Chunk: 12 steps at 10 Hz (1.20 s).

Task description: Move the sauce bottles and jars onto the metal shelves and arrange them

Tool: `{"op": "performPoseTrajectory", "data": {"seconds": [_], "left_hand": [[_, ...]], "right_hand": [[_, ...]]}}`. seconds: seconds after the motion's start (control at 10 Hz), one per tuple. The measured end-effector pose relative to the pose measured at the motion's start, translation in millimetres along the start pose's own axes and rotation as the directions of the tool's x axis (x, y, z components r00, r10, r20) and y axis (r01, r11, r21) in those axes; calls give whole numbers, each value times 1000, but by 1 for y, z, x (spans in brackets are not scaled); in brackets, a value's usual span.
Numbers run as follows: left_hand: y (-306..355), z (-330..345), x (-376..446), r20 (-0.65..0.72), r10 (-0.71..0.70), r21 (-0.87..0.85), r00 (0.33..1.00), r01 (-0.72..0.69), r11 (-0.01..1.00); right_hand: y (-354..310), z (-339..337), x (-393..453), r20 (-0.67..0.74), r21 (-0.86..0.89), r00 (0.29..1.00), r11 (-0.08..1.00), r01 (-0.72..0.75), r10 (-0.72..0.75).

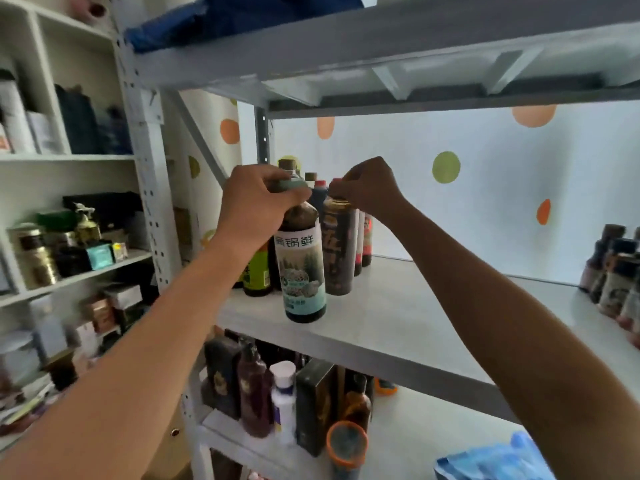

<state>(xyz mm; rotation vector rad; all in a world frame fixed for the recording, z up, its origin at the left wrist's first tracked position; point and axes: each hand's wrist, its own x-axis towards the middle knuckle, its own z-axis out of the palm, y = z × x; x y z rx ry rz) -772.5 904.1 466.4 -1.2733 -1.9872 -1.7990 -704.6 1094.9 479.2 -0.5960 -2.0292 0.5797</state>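
Note:
My left hand (258,202) grips the pale green cap of a dark sauce bottle with a white and teal label (302,268), which stands near the front edge of the metal shelf (398,327). My right hand (369,187) holds the red cap of a dark brown bottle (338,247) just behind and to the right of it. Several more bottles (311,188) are crowded behind these two at the shelf's left end. A green-labelled bottle (257,271) stands to the left, partly hidden by my left wrist.
A cluster of small dark jars (616,271) sits at the shelf's right end. The lower shelf carries bottles and boxes (287,400) and a blue bag (495,462). An upper shelf beam (346,53) hangs close overhead. White side shelving (69,216) holds tins and boxes.

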Motion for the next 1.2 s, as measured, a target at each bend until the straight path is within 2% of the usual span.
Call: {"op": "performPoseTrajectory", "data": {"seconds": [0.1, 0.3, 0.5, 0.6, 0.8, 0.9, 1.1, 1.2], "left_hand": [[-7, 17, 15, -10, 38, 60, 999, -37, 997], [-25, 47, 40, 54, 86, 151, 995, -94, 984], [-41, 85, 50, 175, 48, 339, 983, -106, 935], [-45, 97, 55, 159, 41, 394, 986, -101, 913], [-54, 112, 61, 160, 71, 508, 985, -144, 849], [-60, 111, 57, 141, 108, 542, 984, -168, 823], [-50, 108, 52, 189, 124, 655, 974, -219, 724], [-47, 102, 44, 189, 184, 665, 965, -264, 699]], "right_hand": [[22, 11, 22, 48, 31, 999, 999, -19, 18], [56, 37, 45, 100, -43, 995, 999, 17, -12], [79, 49, 51, 117, 111, 991, 993, 49, -62], [83, 47, 56, 176, 118, 981, 991, 58, -78], [92, 46, 60, 201, 159, 976, 986, 54, -86], [95, 46, 60, 178, 193, 981, 980, 45, -80], [82, 36, 48, 140, 162, 990, 987, -20, -3], [65, 21, 20, -33, 237, 999, 971, -10, 19]]}}
